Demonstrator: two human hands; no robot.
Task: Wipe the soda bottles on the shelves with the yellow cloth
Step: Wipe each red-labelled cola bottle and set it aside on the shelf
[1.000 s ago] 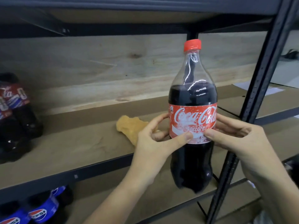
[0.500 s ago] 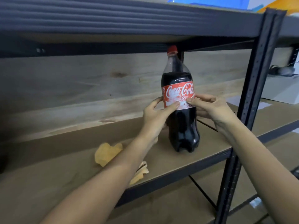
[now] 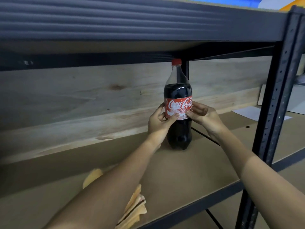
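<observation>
Brown board forms the shelf (image 3: 189, 166) that fills the middle of the frame, edged at the front with a dark metal rail and carried by a black perforated upright (image 3: 277, 100) at the right side. Behind it runs a back wall of pale wooden planks (image 3: 82, 100), and a ribbed dark metal beam (image 3: 115, 22) of the next level up spans the top of the frame. Beyond the upright, at the right edge, a neighbouring shelf bears a sheet of white paper (image 3: 247, 113). Standing upright on the board, a little right of centre and towards the back, is the soda bottle (image 3: 179, 129), dark liquid inside, red cap near the beam above, red label round its middle. The left hand (image 3: 159, 123) grips the bottle from the left, thumb laid across the front of the label and fingers curled round behind. The right hand (image 3: 204, 115) grips it from the right side, thumb also on the label, fingers bent around the back. Near the bottom of the frame, at the shelf's front edge, the yellow cloth (image 3: 134, 210) lies crumpled, partly hidden under the left forearm and well apart from the bottle.
</observation>
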